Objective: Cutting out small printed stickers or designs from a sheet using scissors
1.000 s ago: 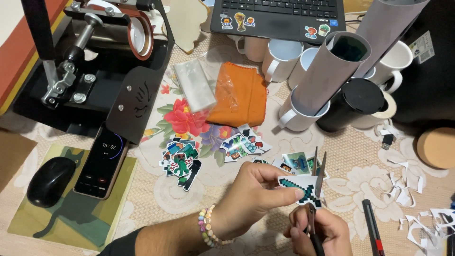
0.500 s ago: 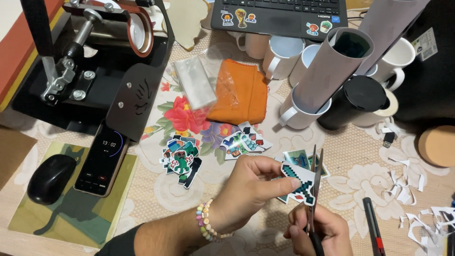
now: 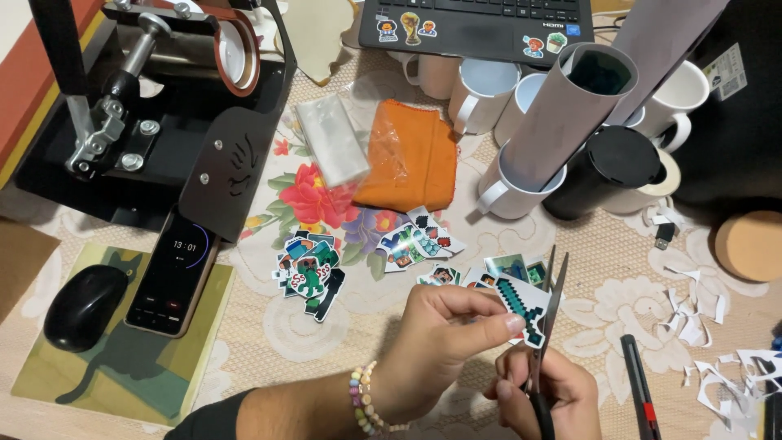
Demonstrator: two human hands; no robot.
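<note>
My left hand [image 3: 444, 338] pinches a printed paper cut-out of a teal pixel sword [image 3: 521, 305] between thumb and fingers. A beaded bracelet sits on that wrist. My right hand [image 3: 546, 395] grips a pair of scissors [image 3: 550, 297], blades pointing up and slightly apart against the cut-out's right edge. Just beyond the hands lie several cut-out pixel-character stickers [image 3: 309, 269] and more of them [image 3: 419, 240] on the lace tablecloth.
A black mug heat press [image 3: 155, 114] stands at the left, with a phone [image 3: 173, 273], a mouse [image 3: 83, 305] and a green mat. An orange cloth [image 3: 411, 155], white mugs [image 3: 513, 183], a grey tube, a laptop [image 3: 481, 24], paper scraps [image 3: 700, 314] and a red-black knife [image 3: 639, 387] lie around.
My left hand has turned the sword cut-out a little and raised it, and the scissors have shifted along its right edge. Everything else on the table stays put.
</note>
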